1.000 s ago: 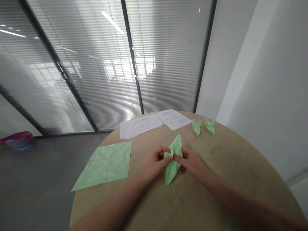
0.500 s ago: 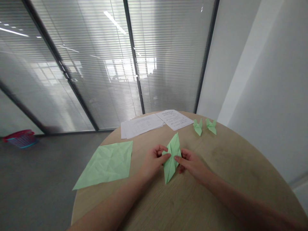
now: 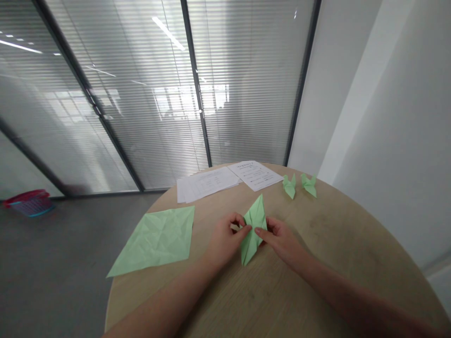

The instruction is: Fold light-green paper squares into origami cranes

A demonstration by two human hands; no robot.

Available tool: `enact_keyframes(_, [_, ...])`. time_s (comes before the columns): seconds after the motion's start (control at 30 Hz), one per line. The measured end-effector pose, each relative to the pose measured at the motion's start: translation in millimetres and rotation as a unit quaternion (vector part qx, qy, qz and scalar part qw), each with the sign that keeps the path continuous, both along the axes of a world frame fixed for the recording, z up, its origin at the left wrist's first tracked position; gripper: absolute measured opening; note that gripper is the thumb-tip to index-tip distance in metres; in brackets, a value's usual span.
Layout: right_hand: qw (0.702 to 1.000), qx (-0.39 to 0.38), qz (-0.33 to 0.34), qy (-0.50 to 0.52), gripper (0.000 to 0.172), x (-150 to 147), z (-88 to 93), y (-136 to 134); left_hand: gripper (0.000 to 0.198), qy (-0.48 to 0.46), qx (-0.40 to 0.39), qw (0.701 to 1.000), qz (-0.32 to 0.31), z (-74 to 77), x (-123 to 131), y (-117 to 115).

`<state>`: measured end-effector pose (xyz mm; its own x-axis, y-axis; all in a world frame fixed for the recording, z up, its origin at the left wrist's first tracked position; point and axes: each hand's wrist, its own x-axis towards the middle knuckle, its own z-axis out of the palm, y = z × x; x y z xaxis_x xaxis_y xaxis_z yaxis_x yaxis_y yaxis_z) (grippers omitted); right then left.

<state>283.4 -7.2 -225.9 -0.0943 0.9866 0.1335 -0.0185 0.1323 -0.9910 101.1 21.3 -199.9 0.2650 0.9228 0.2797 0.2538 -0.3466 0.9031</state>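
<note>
A light green folded paper (image 3: 256, 217), shaped like a long diamond with a crease down its middle, is held upright-slanted between both hands over the table. My left hand (image 3: 227, 238) pinches its left side, thumb on the front near the centre. Opposite it, my right hand (image 3: 280, 237) grips the right edge, its thumb pressed on the front close to the left thumb. Fingers behind the paper are partly hidden. Left of the hands lies a creased, unfolded green sheet (image 3: 162, 239).
Two small green origami figures, one (image 3: 289, 187) beside the other (image 3: 309, 185), stand at the back right of the round wooden table (image 3: 338, 253). Printed white sheets (image 3: 211, 183) lie along its far edge. A red and blue basket (image 3: 30, 203) sits on the floor at left.
The folded paper has tilted slightly, its top tip shifting a little right and its lower tip rising a bit. My right fingers have tucked further behind it. Both hands keep their pinch.
</note>
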Motion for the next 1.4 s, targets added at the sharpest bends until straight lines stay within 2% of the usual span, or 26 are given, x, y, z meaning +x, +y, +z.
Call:
enact_keyframes(0.2, [1.0, 0.01, 0.016, 0.013, 0.023, -1, -3.6, 1, 0.01, 0.062, 0.145, 0.986, 0.045, 8.7, 0, -6])
enact_keyframes(0.37, [1.0, 0.0, 0.012, 0.0, 0.029, -1, -3.1, 2, 0.017, 0.108, 0.177, 0.978, 0.009, 8.7, 1, -10])
enact_keyframes(0.67, [1.0, 0.001, 0.008, 0.004, 0.033, -1, 2.5, -1, 0.025, 0.119, 0.237, 0.964, -0.026, 6.0, -1, -12])
enact_keyframes(0.73, [1.0, 0.009, 0.01, -0.004, 0.035, 0, 2.5, -2, 0.025, 0.114, 0.201, 0.972, -0.029, 8.0, -1, -14])
enact_keyframes(0.83, [0.999, 0.029, -0.011, -0.018, 0.04, 1, 2.0, -3, 0.022, 0.093, 0.107, 0.989, -0.034, 12.4, 1, -16])
enact_keyframes(0.97, [0.997, 0.059, -0.032, -0.031, 0.04, 2, 0.8, -3, 0.026, 0.018, 0.006, 0.999, -0.041, 14.3, 1, -15])
enact_keyframes(1.1, [0.982, 0.131, -0.056, -0.124, 0.026, 3, 0.7, -2, 0.045, -0.117, -0.099, 0.985, -0.077, 9.5, 3, -8])
enact_keyframes(1.23, [0.952, 0.198, -0.079, -0.219, 0.026, 5, 1.5, -3, 0.061, -0.184, -0.175, 0.963, -0.089, 4.4, 5, -3])
enact_keyframes(1.3, [0.934, 0.226, -0.09, -0.262, 0.029, 6, 0.7, -4, 0.063, -0.19, -0.188, 0.96, -0.09, 2.5, 6, -1])
enact_keyframes(1.4, [0.914, 0.248, -0.088, -0.31, 0.033, 6, -2.1, -4, 0.052, -0.191, -0.193, 0.959, -0.081, -0.6, 6, 1])
